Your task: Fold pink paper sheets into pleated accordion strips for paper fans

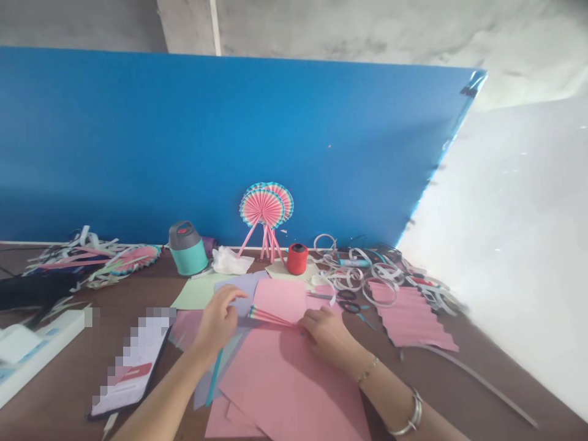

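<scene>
My left hand (218, 321) is curled over the near end of a narrow pleated paper strip (271, 317), striped pink and teal, and seems to pinch it. The strip lies across a pink paper sheet (280, 300). My right hand (326, 334) rests palm down with its fingertips at the strip's far end, and I cannot see anything gripped there. A larger pink sheet (294, 392) lies under my forearms. A teal paper strip (214, 376) lies below my left wrist.
Pink paper rosettes on sticks (266, 207) stand against a blue board (229, 135), beside a red thread spool (297, 258) and a teal flask (188, 248). White paper offcuts (362, 269) and pleated pink paper (413, 315) lie right; a pixelated phone (131, 367) lies left.
</scene>
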`<state>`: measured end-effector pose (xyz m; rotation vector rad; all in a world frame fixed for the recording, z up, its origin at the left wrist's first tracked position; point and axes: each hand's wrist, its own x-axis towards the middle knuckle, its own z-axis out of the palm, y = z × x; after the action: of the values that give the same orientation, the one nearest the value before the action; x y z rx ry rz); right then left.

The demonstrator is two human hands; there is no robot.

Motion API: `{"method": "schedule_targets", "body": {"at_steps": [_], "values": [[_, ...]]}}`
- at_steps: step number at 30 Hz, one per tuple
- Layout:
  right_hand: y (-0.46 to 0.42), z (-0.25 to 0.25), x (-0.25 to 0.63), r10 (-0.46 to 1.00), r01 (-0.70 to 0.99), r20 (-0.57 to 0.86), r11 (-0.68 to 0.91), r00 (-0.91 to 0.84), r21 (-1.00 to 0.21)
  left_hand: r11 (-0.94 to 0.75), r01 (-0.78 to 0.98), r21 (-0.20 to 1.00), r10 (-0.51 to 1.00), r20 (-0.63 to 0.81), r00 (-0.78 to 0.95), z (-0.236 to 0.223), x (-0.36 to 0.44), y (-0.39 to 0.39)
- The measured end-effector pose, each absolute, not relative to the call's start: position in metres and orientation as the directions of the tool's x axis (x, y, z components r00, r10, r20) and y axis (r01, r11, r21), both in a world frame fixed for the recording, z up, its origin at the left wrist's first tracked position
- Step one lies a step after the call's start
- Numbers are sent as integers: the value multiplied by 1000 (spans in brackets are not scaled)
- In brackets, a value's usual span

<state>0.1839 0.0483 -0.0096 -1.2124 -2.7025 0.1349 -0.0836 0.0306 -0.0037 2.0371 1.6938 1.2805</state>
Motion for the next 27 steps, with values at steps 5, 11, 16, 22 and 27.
{"method": "schedule_targets", "body": {"at_steps": [5,11,16,22,27], "values": [[52,-19,183,735,590,463,676,-495,-442,-237,569,788,939,337,-75,-1,-67,19],[39,-19,173,512,488,584,846,-630,-215,-10,454,891,998,39,-55,-7,-30,12],[36,-18,169,429,462,494,885,-757,-60,-82,613,786,975,190,-114,-13,-29,16],[36,-10,177,374,431,635,900,-676,-71,-281,886,369,828,560,30,0,-43,17],[29,0,180,309,452,755,892,-579,-18,-289,949,127,882,421,212,3,-34,12]]}}
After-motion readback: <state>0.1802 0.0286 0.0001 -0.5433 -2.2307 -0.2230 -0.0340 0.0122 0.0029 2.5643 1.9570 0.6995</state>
